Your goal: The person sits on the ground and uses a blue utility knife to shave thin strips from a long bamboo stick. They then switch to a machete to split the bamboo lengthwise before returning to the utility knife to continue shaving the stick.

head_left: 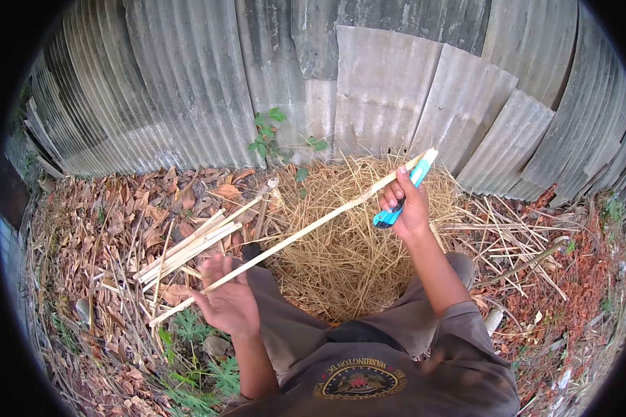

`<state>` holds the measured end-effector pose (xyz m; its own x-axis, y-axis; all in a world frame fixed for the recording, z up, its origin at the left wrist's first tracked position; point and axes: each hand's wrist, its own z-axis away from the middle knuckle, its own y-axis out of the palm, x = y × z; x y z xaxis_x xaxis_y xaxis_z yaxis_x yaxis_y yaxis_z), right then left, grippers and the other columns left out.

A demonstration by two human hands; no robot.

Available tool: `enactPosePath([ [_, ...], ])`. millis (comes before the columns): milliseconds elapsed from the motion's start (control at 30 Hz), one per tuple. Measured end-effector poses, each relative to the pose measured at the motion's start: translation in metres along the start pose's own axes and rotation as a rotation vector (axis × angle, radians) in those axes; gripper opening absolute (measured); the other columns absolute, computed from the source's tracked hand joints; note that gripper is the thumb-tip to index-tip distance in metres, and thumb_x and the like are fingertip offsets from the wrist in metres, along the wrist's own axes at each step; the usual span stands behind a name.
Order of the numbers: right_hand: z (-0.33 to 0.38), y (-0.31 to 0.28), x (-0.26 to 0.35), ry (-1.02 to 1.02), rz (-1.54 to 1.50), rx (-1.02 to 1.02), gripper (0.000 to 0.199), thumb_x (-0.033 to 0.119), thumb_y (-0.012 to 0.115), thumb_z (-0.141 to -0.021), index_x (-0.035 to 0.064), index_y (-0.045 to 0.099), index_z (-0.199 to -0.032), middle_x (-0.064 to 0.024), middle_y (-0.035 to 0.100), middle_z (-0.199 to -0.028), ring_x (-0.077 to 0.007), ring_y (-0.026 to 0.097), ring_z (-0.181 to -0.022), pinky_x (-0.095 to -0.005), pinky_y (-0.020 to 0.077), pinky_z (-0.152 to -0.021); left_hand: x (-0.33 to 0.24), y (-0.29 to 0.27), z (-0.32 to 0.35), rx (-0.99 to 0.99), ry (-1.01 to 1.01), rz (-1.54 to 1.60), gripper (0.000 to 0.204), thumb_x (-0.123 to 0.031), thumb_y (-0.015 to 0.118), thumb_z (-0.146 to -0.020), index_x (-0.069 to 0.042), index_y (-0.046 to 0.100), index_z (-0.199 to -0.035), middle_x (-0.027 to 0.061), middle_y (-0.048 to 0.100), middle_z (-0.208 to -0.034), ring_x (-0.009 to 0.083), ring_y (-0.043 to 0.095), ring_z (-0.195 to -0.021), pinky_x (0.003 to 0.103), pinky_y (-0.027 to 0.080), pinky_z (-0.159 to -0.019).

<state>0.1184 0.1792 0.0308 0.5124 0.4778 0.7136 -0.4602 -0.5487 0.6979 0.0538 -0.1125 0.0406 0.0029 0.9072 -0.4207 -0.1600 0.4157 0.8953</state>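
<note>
At the left of the frame, dry leaves (111, 215) covered the ground, and a bundle of split sticks (188, 250) lay on them, just above the left hand. The left hand (226, 299), low and left of centre, was half closed around the lower end of a long thin stick (292, 236); the fingers curled loosely, so the grip looked rather light. The stick ran diagonally up to the right, over a heap of straw (348, 257) in the middle of the frame. There the right hand (405, 205) was closed tightly on a blue cutter knife (403, 198) and pressed it against the upper part of the stick. I could not tell if the blade was out.

The danger, in my judgement, was the knife: if it slipped along the smooth stick, it could run toward the left hand or the knees below. The loose left grip could also let the stick turn or spring away. Behind, metal sheets (382, 83) closed the top of the frame.
</note>
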Motion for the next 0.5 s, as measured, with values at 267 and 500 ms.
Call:
enactPosePath([
  [267, -0.060, -0.041, 0.003, 0.200, 0.096, 0.085, 0.024, 0.023, 0.065, -0.093, 0.0113, 0.047, -0.082, 0.0032, 0.041, -0.058, -0.0095, 0.042, -0.048, -0.0259, 0.0364, -0.044, 0.004, -0.010, 0.042, 1.253, -0.187, -1.274, 0.018, -0.016, 0.062, -0.090, 0.000, 0.062, -0.098, 0.0100, 0.066, -0.091, 0.0182, 0.063, -0.083, 0.030, 0.049, -0.077],
  [500, -0.060, -0.060, -0.013, 0.266, 0.175, 0.028, 0.022, 0.022, 0.064, -0.093, 0.0119, 0.047, -0.083, 0.0035, 0.040, -0.058, -0.0095, 0.042, -0.047, -0.0258, 0.0354, -0.043, 0.063, 0.068, -0.020, 1.381, 0.334, -1.566, 0.033, -0.023, 0.067, -0.089, 0.000, 0.057, -0.110, 0.0118, 0.064, -0.093, 0.0168, 0.064, -0.078, 0.032, 0.051, -0.073],
])
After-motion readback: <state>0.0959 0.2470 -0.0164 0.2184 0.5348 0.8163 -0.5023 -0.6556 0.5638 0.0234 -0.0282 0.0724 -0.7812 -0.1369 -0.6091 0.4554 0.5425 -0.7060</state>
